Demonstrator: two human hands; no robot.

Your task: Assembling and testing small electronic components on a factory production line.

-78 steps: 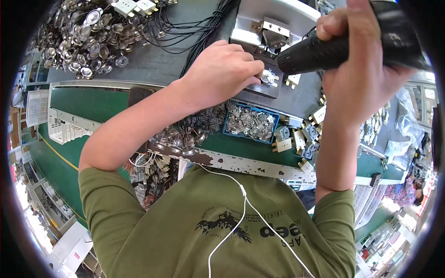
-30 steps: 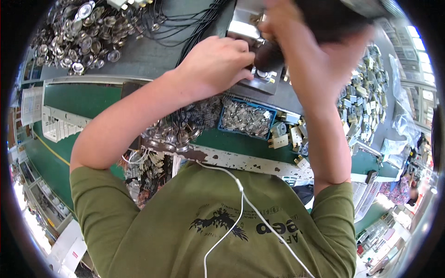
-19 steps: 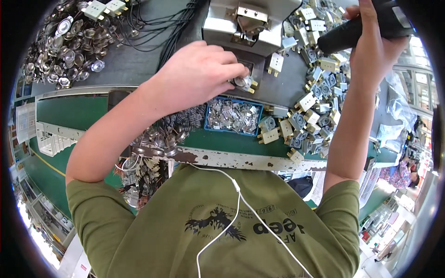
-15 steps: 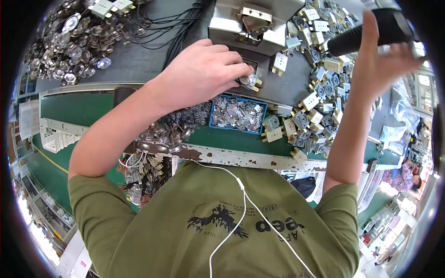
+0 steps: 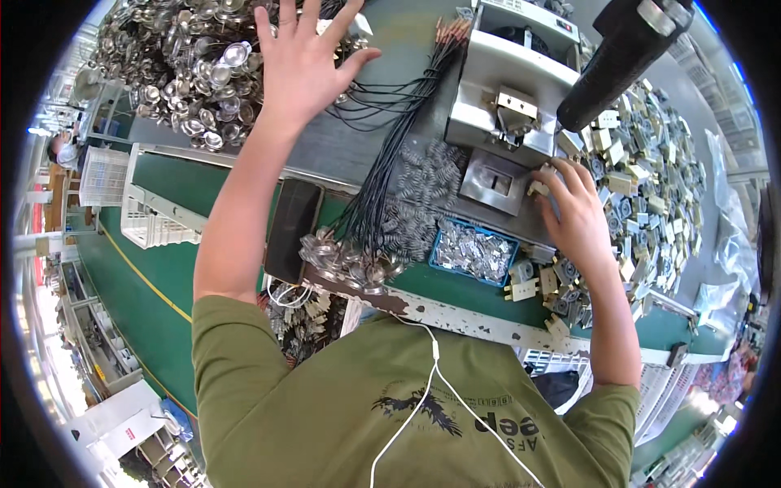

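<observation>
My left hand [image 5: 303, 73] is raised at the upper left, fingers spread and nothing in it. Behind and beside it spreads a heap of round silvery metal parts [image 5: 220, 75]. My right hand [image 5: 576, 213] is bent beside a steel fixture plate [image 5: 490, 182] with a rectangular slot. Its fingertips close on a small pale plug block [image 5: 538, 188], partly hidden by them. Above the plate stands a metal hand press [image 5: 473, 99]. A thick black lever handle [image 5: 598, 81] slants down at its right, with no hand on it.
Plug blocks [image 5: 643, 195] lie heaped on the right. Small springs [image 5: 419, 195] and black wires [image 5: 389, 159] lie left of the fixture. Nearer are a blue tray [image 5: 432, 252] of small metal pieces, a dark phone-like slab [image 5: 294, 232] and the bench's chipped white edge [image 5: 455, 319].
My left hand has left the fixture for the metal heap at upper left, opening out. My right hand has come off the lever, down to a plug block by the fixture. The view has shifted.
</observation>
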